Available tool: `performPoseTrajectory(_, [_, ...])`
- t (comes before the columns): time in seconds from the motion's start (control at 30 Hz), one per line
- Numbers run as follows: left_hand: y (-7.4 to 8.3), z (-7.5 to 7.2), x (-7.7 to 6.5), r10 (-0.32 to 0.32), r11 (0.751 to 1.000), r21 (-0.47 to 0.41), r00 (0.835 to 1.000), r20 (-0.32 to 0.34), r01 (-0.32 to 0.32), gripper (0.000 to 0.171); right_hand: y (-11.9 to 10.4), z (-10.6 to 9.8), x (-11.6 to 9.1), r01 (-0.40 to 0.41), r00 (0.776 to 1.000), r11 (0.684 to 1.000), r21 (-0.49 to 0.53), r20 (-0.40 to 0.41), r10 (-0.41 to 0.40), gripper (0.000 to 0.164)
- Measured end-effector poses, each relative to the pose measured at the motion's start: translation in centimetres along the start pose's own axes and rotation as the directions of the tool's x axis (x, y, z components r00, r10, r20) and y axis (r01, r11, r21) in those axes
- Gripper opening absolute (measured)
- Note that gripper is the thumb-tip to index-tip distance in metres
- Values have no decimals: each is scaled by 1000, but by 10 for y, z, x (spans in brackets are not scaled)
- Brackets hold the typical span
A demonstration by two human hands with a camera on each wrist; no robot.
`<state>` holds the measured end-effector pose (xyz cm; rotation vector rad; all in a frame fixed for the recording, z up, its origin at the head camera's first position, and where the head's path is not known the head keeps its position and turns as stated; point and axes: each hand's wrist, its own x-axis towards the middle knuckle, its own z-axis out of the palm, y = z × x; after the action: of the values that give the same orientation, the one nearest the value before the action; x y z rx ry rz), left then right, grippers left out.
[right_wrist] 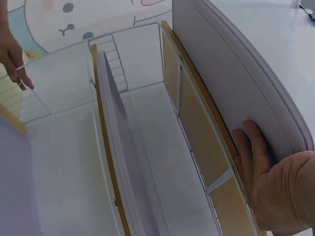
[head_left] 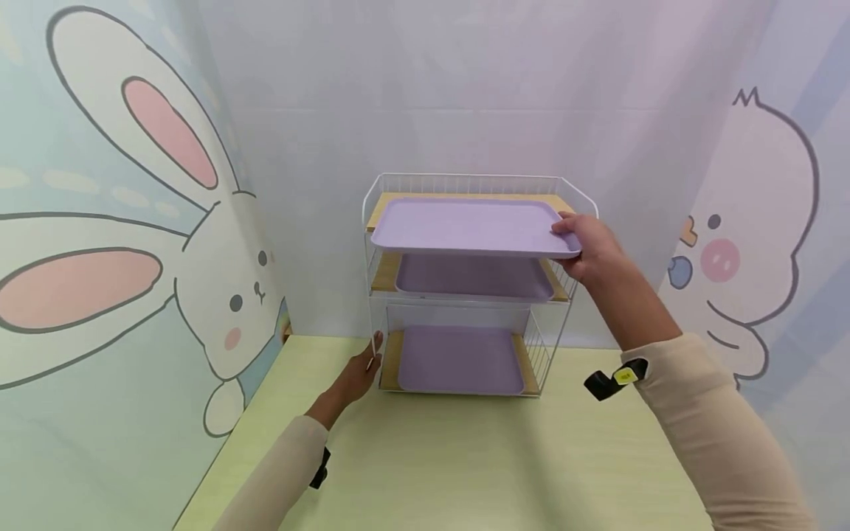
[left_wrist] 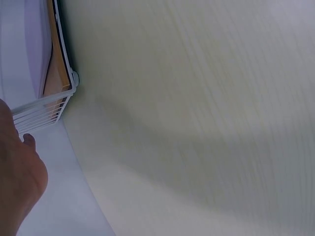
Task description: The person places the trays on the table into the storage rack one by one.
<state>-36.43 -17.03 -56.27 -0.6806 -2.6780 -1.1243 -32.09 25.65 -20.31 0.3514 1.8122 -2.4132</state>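
Note:
A white wire rack (head_left: 556, 346) with three wooden shelves (head_left: 393, 361) stands against the back wall. My right hand (head_left: 594, 247) pinches the right front corner of a light purple tray (head_left: 465, 225) at the top shelf, thumb above and fingers underneath. In the right wrist view those fingers (right_wrist: 253, 142) lie against the tray's underside, beside the shelf edge. Low on the rack's left side, my left hand (head_left: 355, 376) grips the wire frame. Another purple tray (head_left: 474, 276) lies on the middle shelf, and one more (head_left: 461, 361) on the bottom shelf.
The rack stands on a pale yellow-green table (head_left: 451, 457) near the back. Curtain-like walls surround it, with a cartoon rabbit (head_left: 212, 295) at left and a round pink-cheeked figure (head_left: 744, 214) at right. A black wrist strap (head_left: 607, 383) sticks out from the right sleeve.

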Motion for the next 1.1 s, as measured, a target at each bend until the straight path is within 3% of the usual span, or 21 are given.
performPoseTrajectory(0.13, [0, 1, 1, 4, 1000, 9, 1000, -6, -4, 60, 3, 6, 1, 67, 993, 987, -143, -85, -79, 67])
performPoseTrajectory(0.27, [-2, 2, 1, 7, 1000, 11, 1000, -11, -7, 61, 2, 8, 6, 75, 989, 971, -225, -105, -100, 66])
performPoseTrajectory(0.43, [-1, 2, 1, 9, 1000, -10, 1000, -13, -9, 62, 3, 5, 8, 63, 993, 972, -227, -87, -84, 71])
performPoseTrajectory(0.57, [-1, 2, 1, 9, 1000, -8, 1000, -5, -9, 62, 12, 1, -1, 129, 991, 970, -208, 1, -132, 72])
performPoseTrajectory(0.67, [-1, 3, 1, 8, 1000, -8, 1000, -4, -8, 62, 23, -4, -12, 240, 967, 952, -191, 131, -218, 85])
performPoseTrajectory(0.8, [0, 2, 0, 30, 1000, -9, 1000, -9, -30, 62, 40, -9, -26, 383, 908, 908, -170, 248, -337, 105])
performPoseTrajectory(0.93, [1, 2, -1, 53, 999, -7, 998, -23, -53, 61, 55, -6, -29, 489, 868, 843, -225, 215, -447, 103])
performPoseTrajectory(1.1, [2, 2, -1, 52, 999, 6, 998, -21, -51, 61, 62, -1, -21, 537, 839, 766, -354, 131, -528, 89])
